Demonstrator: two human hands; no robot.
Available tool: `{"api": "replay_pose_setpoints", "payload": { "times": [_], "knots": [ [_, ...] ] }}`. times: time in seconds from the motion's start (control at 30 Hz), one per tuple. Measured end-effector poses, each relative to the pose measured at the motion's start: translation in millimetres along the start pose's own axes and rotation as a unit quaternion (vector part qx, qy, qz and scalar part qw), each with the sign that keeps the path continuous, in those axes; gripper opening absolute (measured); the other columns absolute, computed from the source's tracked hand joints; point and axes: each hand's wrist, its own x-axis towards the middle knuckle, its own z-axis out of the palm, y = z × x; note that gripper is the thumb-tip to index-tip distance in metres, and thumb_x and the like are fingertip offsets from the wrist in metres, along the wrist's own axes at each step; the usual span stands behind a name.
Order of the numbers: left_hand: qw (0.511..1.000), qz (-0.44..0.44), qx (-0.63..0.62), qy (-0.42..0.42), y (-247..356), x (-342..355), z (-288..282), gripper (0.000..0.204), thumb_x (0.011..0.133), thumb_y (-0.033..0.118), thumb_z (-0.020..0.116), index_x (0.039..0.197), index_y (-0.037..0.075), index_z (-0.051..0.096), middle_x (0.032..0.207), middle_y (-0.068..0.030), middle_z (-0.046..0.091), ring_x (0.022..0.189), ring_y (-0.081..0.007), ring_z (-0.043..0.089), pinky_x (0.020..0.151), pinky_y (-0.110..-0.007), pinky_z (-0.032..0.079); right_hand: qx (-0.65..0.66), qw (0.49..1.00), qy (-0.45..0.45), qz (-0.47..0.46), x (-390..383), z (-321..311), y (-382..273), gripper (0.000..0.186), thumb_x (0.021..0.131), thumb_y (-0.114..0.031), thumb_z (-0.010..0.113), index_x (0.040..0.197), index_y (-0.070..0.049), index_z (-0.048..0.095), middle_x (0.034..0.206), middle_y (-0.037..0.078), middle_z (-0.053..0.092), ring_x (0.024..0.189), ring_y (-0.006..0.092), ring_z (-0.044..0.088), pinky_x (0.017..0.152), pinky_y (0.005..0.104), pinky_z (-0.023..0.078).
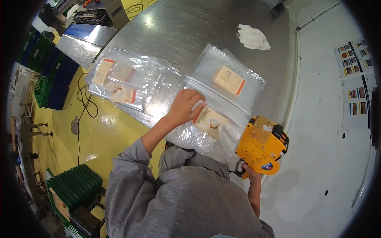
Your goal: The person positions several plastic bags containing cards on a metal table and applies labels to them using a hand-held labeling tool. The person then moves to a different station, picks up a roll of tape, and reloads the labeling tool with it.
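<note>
Clear plastic bags with orange-edged labels lie stacked on the metal table. My left hand (185, 106) rests on the left edge of the near bag (228, 133), its fingers bent and thumb apart, pressing on the plastic rather than visibly pinching it. On that bag sits a printed label (211, 122) beside my thumb. A farther bag (206, 65) bears another label (229, 80). My right hand (251, 173) is closed round the handle of a yellow handheld device (260, 146) with black parts, held at the near right edge of the bags. Its working face is hidden.
More labelled bags (158, 81) cover the table's left side. A crumpled white cloth (253, 37) lies on the steel table (190, 27) at the far right. A white wall (313, 158) borders the right. Green crates (75, 186) and a black cable (80, 135) are on the yellow floor.
</note>
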Motion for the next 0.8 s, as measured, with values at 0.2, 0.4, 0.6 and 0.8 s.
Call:
{"api": "replay_pose_setpoints", "payload": {
  "times": [0.2,0.4,0.6,0.8],
  "knots": [
    [0.974,-0.022,-0.033,-0.223,-35,-86,21,0.03,0.075,0.028,0.067,0.097,0.01,0.058,0.105,-0.0086,0.055,0.101,-0.028,0.051,0.085,-0.04,0.04,-0.125,0.987,-0.082,0.049,17,3,-24,0.036,0.072,-0.005,0.07,0.106,-0.004,0.058,0.096,0.007,0.064,0.088,0.0165,0.06,0.074,0.0292,0.049],
    [0.969,-0.041,-0.04,-0.242,-51,-105,36,0.031,0.072,0.03,0.068,0.097,0.013,0.06,0.109,-0.0088,0.055,0.104,-0.0282,0.05,0.087,-0.04,0.04,-0.351,0.931,-0.096,0.017,45,11,-34,0.043,0.067,-0.017,0.076,0.105,-0.004,0.06,0.092,0.006,0.064,0.083,0.0158,0.06,0.074,0.0296,0.048],
    [0.973,-0.042,-0.044,-0.224,-51,-106,36,0.023,0.071,0.028,0.067,0.089,0.014,0.063,0.108,-0.0071,0.055,0.102,-0.0268,0.051,0.084,-0.04,0.042,-0.441,0.882,-0.156,-0.055,74,32,-49,0.035,0.061,-0.019,0.072,0.091,-0.004,0.063,0.078,0.012,0.064,0.073,0.0264,0.063,0.069,0.0325,0.049],
    [0.98,-0.028,-0.016,-0.195,-50,-108,42,0.018,0.071,0.025,0.067,0.082,0.012,0.064,0.103,-0.0052,0.056,0.097,-0.0242,0.053,0.079,-0.037,0.043,-0.6,0.788,-0.138,-0.021,75,33,-59,0.035,0.058,-0.024,0.071,0.088,-0.008,0.064,0.078,0.015,0.062,0.07,0.0347,0.059,0.063,0.0391,0.048]
  ]
}}
